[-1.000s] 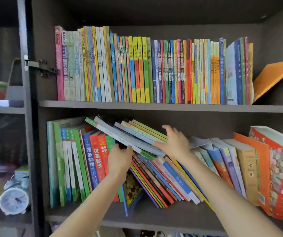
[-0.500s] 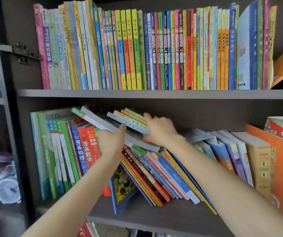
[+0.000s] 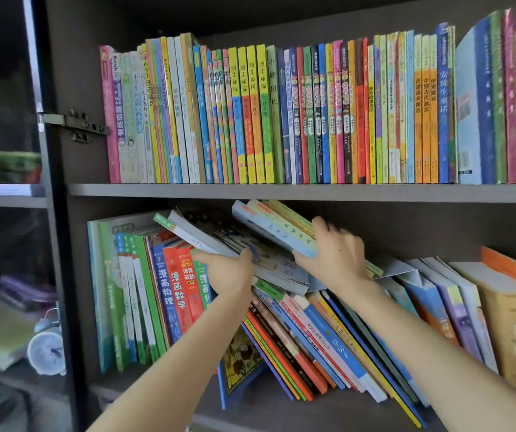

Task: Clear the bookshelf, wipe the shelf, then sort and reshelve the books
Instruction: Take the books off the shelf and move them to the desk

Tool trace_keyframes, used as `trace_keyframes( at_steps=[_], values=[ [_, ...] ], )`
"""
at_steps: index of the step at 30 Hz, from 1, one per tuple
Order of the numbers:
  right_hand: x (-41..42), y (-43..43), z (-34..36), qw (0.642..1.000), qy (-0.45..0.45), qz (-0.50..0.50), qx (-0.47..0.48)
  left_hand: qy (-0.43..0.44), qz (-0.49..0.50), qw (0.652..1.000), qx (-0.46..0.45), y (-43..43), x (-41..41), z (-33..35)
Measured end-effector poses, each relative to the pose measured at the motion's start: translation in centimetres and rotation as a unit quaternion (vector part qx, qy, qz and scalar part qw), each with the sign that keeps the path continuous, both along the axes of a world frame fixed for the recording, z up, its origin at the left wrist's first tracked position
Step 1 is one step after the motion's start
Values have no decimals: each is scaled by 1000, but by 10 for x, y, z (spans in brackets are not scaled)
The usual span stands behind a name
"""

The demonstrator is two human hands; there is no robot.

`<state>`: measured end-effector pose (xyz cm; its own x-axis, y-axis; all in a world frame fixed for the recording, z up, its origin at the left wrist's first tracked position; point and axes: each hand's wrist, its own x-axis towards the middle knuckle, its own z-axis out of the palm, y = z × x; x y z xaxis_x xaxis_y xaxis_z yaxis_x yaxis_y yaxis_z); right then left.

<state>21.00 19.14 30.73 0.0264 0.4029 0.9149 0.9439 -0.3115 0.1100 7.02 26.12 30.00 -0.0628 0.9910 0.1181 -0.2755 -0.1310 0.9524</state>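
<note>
Books (image 3: 275,235) tilt, gripped by left hand (image 3: 228,275) below, right hand (image 3: 334,257) above.

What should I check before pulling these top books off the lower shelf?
1. Right hand grips the thin stack: ok.
2. Left hand under the thicker stack, grip closed: cannot tell, fingers hidden.
3. Thin stack clears the upper shelf board: cannot tell, its corner sits close beneath.
4. Leaning books below will hold once uncovered: not ok, they slant steeply and may slide.
5. Upper row upright, out of the way: ok.
6. Free spot to set books down: cannot tell, none in view.
</note>
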Motion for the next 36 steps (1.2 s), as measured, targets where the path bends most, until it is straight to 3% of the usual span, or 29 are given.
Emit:
trace_keyframes(
  at_steps=[3, 8, 13, 21, 29, 36],
  values=[
    [9, -29, -3, 998, -31, 24, 47, 28, -14, 999, -10, -5, 0, 0],
    [15, -68, -7, 992, -67, 73, 77, -13, 16, 1000, 2, -18, -5, 1],
    [11, -87, -6, 987, -67, 118, 89, -31, 39, 999, 12, -38, -29, -3],
    [-15, -105, -13, 973, -50, 189, 120, -117, 9, 992, -53, -77, -102, 0],
    [-89, -139, -11, 954, -50, 268, 126, -16, 16, 999, 24, -161, -177, 1],
    [-206, -186, -42, 917, 47, 387, 85, -11, 23, 997, -79, -255, -300, -28]
  ],
)
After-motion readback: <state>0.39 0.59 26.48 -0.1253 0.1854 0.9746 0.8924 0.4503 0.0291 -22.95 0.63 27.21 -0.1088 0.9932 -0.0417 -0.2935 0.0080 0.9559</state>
